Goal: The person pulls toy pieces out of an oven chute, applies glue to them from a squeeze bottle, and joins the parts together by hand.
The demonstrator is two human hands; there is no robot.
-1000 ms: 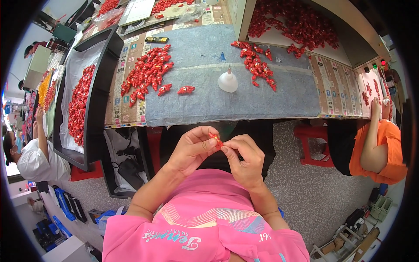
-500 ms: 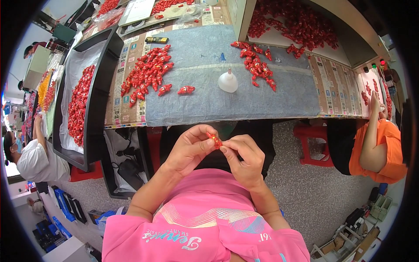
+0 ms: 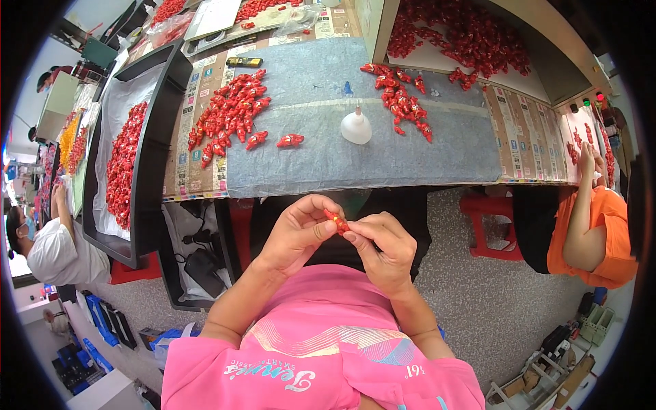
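Red piece [image 3: 336,221] pinched between left hand [image 3: 297,232], right hand [image 3: 384,246] fingertips.

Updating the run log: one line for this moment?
left hand: pinching red piece | right hand: pinching same piece | table: red piles, white funnel

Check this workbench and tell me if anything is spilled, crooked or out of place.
Nothing looks damaged or spilled. Both hands, left hand and right hand, pinch one small red piece between them. One stray red piece lies alone on the grey mat, apart from the left pile. The white funnel-shaped bottle stands upright.
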